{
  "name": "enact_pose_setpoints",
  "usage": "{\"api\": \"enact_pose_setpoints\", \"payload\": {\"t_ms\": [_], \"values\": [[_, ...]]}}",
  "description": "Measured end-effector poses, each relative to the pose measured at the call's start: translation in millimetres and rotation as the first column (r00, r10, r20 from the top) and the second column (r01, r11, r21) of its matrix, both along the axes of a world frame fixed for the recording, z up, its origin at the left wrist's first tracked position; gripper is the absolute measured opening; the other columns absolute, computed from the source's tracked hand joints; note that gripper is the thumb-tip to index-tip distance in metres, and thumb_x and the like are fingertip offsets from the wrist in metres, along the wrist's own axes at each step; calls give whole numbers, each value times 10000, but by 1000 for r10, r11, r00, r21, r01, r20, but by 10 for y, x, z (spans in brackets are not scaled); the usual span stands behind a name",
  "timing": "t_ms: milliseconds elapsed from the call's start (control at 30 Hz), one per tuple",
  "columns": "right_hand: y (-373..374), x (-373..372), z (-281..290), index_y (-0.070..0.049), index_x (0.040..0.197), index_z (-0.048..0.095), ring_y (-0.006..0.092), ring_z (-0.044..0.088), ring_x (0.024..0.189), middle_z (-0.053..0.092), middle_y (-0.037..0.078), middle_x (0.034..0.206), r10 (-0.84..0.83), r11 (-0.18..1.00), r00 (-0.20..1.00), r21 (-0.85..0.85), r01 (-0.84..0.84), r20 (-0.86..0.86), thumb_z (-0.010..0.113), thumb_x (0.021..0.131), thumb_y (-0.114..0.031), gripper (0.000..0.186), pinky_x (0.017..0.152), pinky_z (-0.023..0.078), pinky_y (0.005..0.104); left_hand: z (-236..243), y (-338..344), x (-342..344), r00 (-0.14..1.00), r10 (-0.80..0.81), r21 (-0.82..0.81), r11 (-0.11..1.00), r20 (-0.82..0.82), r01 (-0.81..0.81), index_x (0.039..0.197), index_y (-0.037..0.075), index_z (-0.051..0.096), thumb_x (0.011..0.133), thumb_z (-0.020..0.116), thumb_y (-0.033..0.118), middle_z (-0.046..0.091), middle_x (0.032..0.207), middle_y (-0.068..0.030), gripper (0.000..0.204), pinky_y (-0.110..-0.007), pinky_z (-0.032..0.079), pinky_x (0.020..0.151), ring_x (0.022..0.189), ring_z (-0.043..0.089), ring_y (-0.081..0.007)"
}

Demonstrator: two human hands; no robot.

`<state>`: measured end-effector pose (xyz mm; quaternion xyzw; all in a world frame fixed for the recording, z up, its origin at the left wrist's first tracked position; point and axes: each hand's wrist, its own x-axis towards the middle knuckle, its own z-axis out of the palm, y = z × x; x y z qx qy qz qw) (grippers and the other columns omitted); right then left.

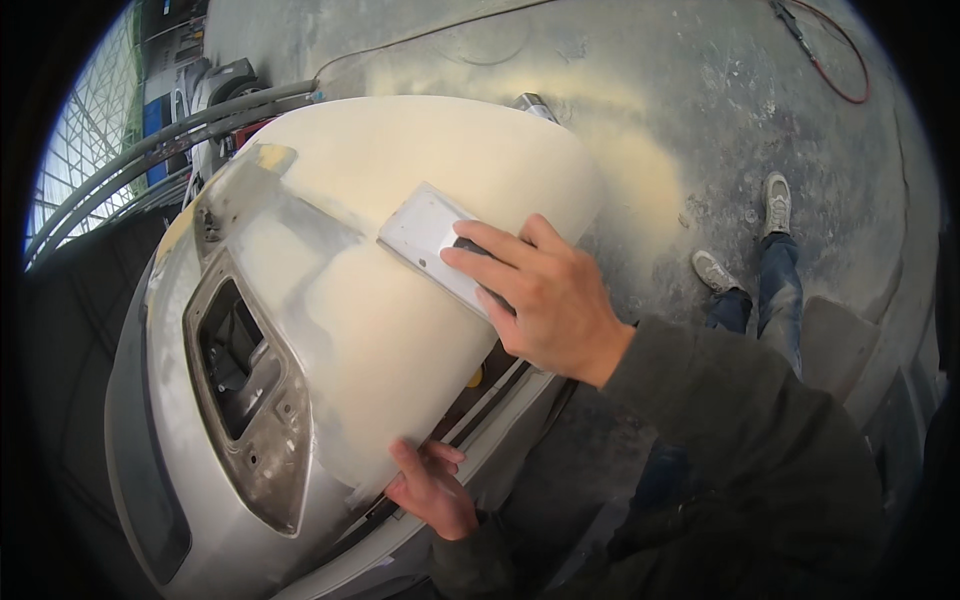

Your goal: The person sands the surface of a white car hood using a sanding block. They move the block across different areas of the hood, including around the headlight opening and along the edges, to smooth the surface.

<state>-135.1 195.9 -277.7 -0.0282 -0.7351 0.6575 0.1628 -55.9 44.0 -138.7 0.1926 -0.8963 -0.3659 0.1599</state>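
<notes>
My right hand [550,295] grips a flat grey-white sanding block [425,225] by the dark handle on its back. The block lies against the pale cream, filler-coated curve of a car body panel [440,140]. Lower down, my left hand [432,487] holds the panel's edge, its thumb on the coated surface and its fingers by the gap beside it; part of these fingers is hidden. Left of both hands, bare grey metal surrounds a light-shaped opening [235,355] in the panel.
A dark glass pane [145,420] borders the panel on the left. Dusty grey floor [640,60] with pale powder lies beyond. Two grey shoes [776,205] and blue trouser legs stand at right. A red hose [850,60] lies far right; thick grey hoses [200,120] run at upper left.
</notes>
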Motion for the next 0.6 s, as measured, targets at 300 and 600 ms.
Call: {"api": "enact_pose_setpoints", "payload": {"t_ms": [300, 600], "values": [[-358, 1164, -296, -95, 1188, 772, 272, 583, 868, 682, 54, 1384, -192, 981, 979, -22, 193, 68, 762, 759, 15, 444, 734, 553, 331, 12, -111, 20, 999, -34, -9, 999, 8, 34, 1020, -37, 682, 1095, 570, 475, 609, 688, -66, 529, -243, 320, 502, 541, 491, -94], [-575, 719, -124, -83, 1188, 768, 267, 563, 853, 681, 70, 1386, -271, 959, 961, -68, 275, 64, 758, 769, 10, 429, 738, 546, 335, -33, -51, -10, 1000, -13, -21, 1000, 7, 13, 988, -42, 691, 1087, 577, 495, 595, 673, -56, 558, -234, 299, 507, 532, 457, -87]]}}
